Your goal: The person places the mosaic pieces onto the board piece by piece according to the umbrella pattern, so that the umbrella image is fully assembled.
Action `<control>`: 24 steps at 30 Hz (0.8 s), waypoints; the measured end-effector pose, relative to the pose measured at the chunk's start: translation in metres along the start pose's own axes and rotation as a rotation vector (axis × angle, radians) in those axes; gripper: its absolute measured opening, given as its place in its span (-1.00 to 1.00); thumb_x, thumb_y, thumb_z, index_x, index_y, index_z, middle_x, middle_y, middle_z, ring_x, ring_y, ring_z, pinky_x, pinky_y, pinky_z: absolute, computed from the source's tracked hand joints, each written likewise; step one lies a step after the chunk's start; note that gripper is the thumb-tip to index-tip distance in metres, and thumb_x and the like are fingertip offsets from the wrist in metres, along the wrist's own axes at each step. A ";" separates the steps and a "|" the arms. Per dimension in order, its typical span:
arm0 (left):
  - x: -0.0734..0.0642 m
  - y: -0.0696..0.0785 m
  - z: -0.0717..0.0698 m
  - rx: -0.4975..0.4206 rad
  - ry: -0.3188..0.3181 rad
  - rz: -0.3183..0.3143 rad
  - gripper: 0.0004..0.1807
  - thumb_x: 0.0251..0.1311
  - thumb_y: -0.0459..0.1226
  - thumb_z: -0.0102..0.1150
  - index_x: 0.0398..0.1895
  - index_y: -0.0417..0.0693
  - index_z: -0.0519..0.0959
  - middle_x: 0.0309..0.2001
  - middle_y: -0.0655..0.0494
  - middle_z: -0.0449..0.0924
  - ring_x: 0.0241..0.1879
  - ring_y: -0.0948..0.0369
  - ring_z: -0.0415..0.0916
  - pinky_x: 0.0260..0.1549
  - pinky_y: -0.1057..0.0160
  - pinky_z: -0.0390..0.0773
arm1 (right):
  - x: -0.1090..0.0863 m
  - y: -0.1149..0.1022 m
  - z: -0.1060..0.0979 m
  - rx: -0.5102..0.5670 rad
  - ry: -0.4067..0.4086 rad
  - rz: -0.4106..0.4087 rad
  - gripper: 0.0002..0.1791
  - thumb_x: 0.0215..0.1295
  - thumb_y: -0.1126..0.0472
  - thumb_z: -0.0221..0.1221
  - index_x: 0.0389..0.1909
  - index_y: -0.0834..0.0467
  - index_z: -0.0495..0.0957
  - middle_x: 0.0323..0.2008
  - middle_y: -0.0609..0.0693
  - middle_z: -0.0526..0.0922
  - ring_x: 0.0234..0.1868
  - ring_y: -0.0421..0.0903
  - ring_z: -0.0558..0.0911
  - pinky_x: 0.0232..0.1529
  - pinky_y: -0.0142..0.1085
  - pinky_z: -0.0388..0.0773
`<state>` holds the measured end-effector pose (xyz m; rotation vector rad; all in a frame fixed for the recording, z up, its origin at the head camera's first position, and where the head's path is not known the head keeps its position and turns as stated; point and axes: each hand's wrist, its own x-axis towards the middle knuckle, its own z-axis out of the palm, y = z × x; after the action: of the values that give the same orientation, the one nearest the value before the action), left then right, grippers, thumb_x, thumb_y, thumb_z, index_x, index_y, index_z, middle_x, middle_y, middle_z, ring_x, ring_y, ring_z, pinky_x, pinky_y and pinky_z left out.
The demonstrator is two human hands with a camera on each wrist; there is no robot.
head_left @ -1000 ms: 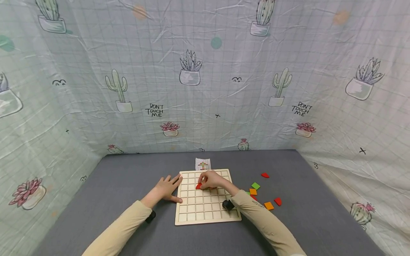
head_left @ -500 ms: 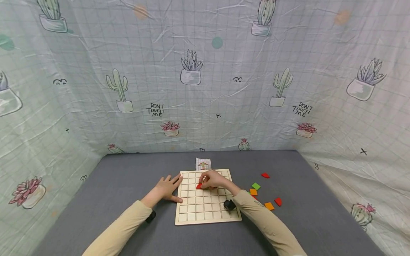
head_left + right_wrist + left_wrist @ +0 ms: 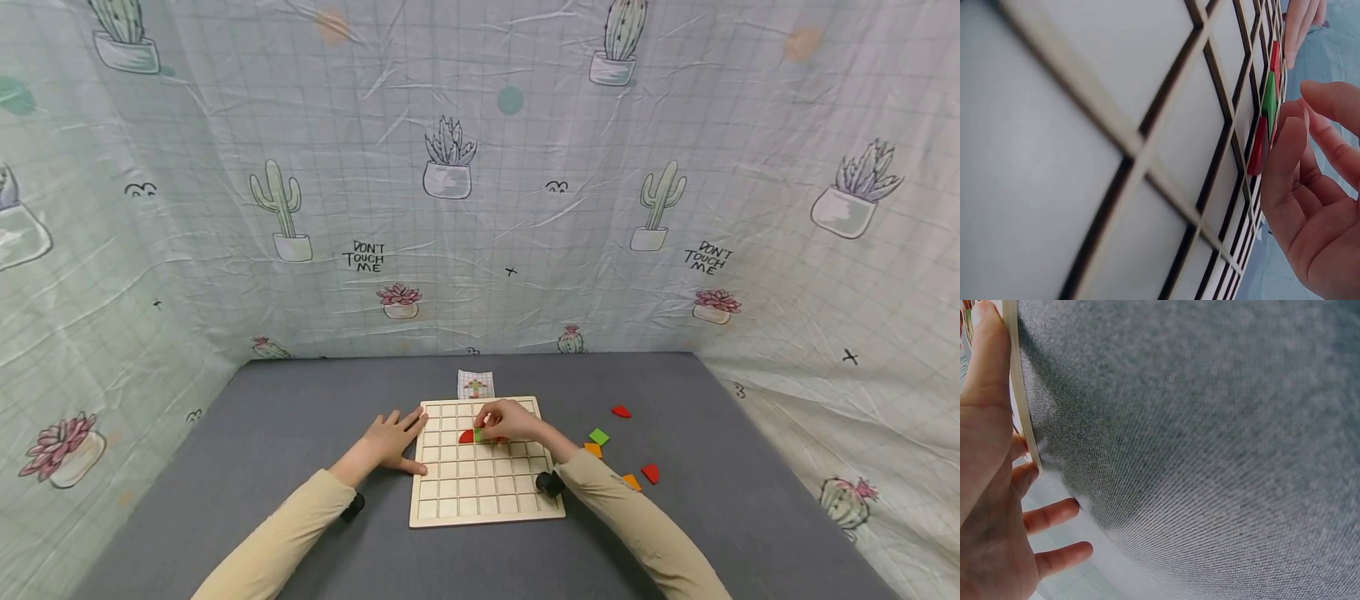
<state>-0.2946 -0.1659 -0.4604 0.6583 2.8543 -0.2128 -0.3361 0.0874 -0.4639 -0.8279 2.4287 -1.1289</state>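
A light wooden grid board (image 3: 450,487) lies on the grey table in the head view. My left hand (image 3: 390,442) rests at its left edge, fingers spread and thumb on the rim. Over the upper middle of the board is my right hand (image 3: 510,419), fingers loosely bent. In the right wrist view, a red piece (image 3: 1275,57), a green piece (image 3: 1269,94) and a nearer red piece (image 3: 1257,147) sit in a row in the grid. The right fingertips (image 3: 1291,128) are close beside this row, with nothing seen between them; whether they touch it I cannot tell.
A small pattern card (image 3: 476,384) lies behind the board. To the right are loose pieces: a rounded red piece (image 3: 621,412), a green square (image 3: 598,437), an orange square (image 3: 592,450), another red piece (image 3: 650,473) and a partly hidden orange one (image 3: 632,482).
My right hand has shifted slightly right along the board, uncovering the green piece beside the red one. The right sleeve now covers more of the loose pieces. My left hand stays put.
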 end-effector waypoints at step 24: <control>0.002 -0.001 0.001 0.002 0.006 0.011 0.05 -0.12 0.34 -0.01 0.38 -0.03 0.00 0.40 0.04 -0.07 0.30 -0.12 0.04 0.12 -0.12 0.17 | -0.061 0.023 -0.033 -0.052 0.010 -0.010 -0.87 0.19 0.31 0.08 -0.27 0.22 0.55 -0.53 0.19 0.58 -0.61 0.04 0.52 -0.57 -0.16 0.49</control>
<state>-0.2963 -0.1667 -0.4618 0.6766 2.8555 -0.2127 -0.3144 0.1565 -0.4575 -0.8528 2.4745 -1.0807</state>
